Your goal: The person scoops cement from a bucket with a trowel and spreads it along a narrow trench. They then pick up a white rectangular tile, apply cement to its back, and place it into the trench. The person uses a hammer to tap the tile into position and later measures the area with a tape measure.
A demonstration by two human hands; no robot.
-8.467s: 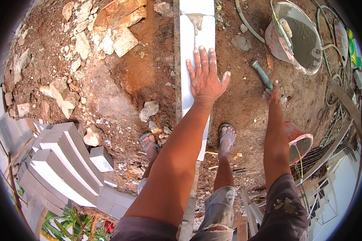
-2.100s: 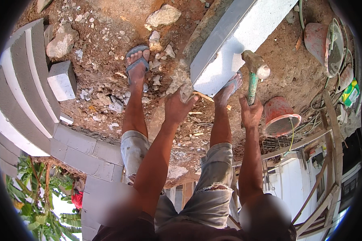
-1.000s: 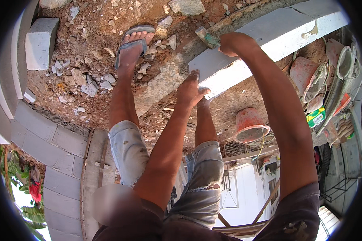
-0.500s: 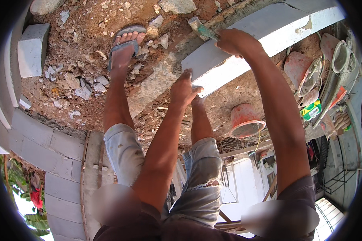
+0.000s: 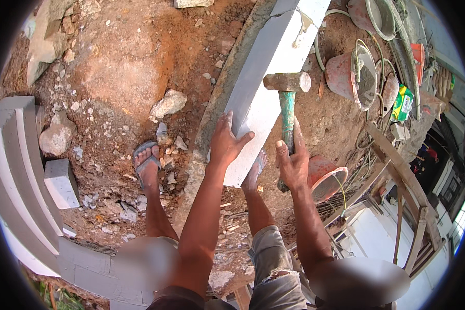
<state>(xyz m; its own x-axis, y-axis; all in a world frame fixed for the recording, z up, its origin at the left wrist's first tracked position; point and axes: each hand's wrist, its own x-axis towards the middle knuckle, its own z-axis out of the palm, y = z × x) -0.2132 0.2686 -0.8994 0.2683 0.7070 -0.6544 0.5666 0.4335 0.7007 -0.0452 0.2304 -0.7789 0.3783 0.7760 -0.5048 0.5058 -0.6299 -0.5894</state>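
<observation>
My right hand (image 5: 295, 166) is closed round the dark lower grip of a club hammer (image 5: 288, 111). Its worn green handle points up the view, and the metal head is over the block's sunlit face. Fingers apart, my left hand (image 5: 227, 140) lies on a long pale concrete block (image 5: 253, 124) near its closer end. The thumb reaches across the bright white face while the fingers rest along the shaded grey side. The block sits on a rough mortar strip (image 5: 227, 85), in line with another block (image 5: 307, 23) beyond a mortared joint.
Red, mortar-stained buckets (image 5: 341, 72) stand at the right, with another bucket (image 5: 323, 178) beside my right forearm. A green-and-yellow packet (image 5: 402, 103) lies near hoses. Broken stones (image 5: 169, 103) litter the soil at left. A loose block (image 5: 62, 183) is near a stepped block wall (image 5: 26, 170).
My view has turned, so the block now runs steeply up the picture. The hammer has come back from farther along the block, its head now pointing away. My left hand's thumb has spread.
</observation>
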